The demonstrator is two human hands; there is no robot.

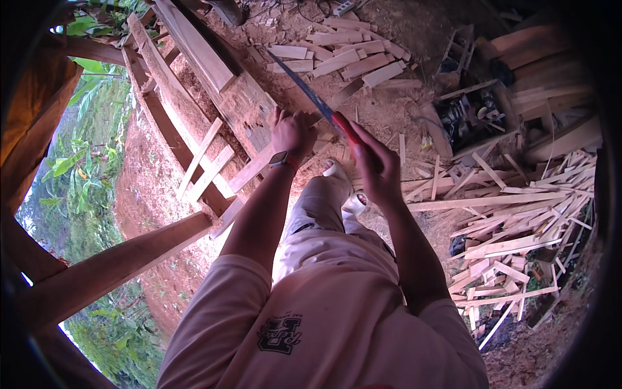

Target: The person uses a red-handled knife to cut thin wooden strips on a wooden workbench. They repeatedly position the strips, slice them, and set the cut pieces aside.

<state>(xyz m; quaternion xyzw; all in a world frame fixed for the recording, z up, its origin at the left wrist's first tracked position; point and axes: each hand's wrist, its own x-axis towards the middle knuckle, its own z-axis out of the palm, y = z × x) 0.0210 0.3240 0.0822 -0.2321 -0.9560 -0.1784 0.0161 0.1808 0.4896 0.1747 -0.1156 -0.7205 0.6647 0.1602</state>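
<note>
My right hand (377,163) is wrapped round the red handle of a handsaw (304,87). Its long dark blade points up and to the left, passing just beyond my left hand. My left hand (293,135), with a watch on its wrist, is closed on a narrow wooden board (251,171). The board runs slantwise under that hand, and its far part shows beyond the blade. Beneath it lies a thick, rough timber (249,107) scattered with sawdust. Whether the saw's teeth touch the board cannot be made out.
Short cut boards (353,55) lie piled on the ground ahead. To the right are a wooden box (476,120) of dark metal-looking items and a large heap of offcuts (512,240). A timber beam (142,243) and frame stand at left, beside a dirt slope.
</note>
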